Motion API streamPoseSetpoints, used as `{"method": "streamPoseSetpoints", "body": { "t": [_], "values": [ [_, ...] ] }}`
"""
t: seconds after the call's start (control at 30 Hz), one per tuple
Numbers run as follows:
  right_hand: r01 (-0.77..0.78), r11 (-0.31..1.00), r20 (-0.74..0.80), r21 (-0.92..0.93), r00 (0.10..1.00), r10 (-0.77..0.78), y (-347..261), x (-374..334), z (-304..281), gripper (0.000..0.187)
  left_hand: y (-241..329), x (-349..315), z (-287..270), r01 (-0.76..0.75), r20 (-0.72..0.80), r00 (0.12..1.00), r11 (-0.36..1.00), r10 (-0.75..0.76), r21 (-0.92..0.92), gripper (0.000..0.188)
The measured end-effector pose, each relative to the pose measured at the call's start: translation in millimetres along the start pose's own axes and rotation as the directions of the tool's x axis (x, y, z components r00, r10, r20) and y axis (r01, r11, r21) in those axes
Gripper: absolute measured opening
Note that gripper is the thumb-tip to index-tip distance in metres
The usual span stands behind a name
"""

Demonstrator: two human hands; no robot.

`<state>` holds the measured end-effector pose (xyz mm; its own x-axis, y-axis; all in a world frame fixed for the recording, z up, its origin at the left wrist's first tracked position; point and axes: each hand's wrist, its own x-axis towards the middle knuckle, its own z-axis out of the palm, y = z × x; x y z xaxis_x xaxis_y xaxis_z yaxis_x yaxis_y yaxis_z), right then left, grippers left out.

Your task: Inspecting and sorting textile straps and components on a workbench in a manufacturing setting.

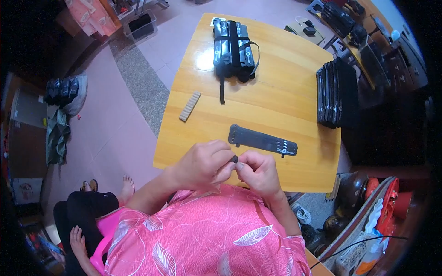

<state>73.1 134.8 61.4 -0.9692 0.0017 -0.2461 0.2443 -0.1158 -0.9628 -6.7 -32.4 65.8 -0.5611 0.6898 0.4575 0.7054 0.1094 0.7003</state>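
Close to my body, over the table's near edge, my left hand [207, 163] is closed around a small dark piece [234, 159], whose kind I cannot make out. My right hand [258, 171] pinches the same piece from the other side, thumb and fingertips pressed together. Just beyond my hands a flat black strip [262, 140] lies on the wooden table, with a row of small holes at its left end and white marks at its right. A ridged tan bar [190, 106] rests farther left.
A strapped bundle of black and silver rolls [234, 50] stands at the table's far side. Several black flat pieces [336, 94] are stacked at the right edge. Another person's hand [77, 239] shows at lower left. Clutter with red items [391, 207] lies at lower right.
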Motion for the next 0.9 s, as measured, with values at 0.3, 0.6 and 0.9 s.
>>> {"method": "streamPoseSetpoints", "body": {
  "t": [0.3, 0.6, 0.9],
  "values": [
    [0.070, 0.974, -0.057, -0.213, 0.995, -0.084, 5, 4, 3, 0.010, 2, 0, 4, -0.200, 0.126, 0.978, 0.930, 0.169, 0.308, 0.017],
    [-0.249, 0.967, 0.005, 0.053, 0.969, 0.249, -12, 13, 2, 0.015, -4, -6, 8, -0.076, -0.011, 0.997, 0.978, 0.080, 0.194, 0.014],
    [-0.054, 0.996, -0.010, -0.075, 0.998, 0.054, 11, 12, 4, 0.014, 7, -3, -1, 0.051, 0.049, 0.997, 0.985, -0.060, 0.163, 0.009]
  ]
}}
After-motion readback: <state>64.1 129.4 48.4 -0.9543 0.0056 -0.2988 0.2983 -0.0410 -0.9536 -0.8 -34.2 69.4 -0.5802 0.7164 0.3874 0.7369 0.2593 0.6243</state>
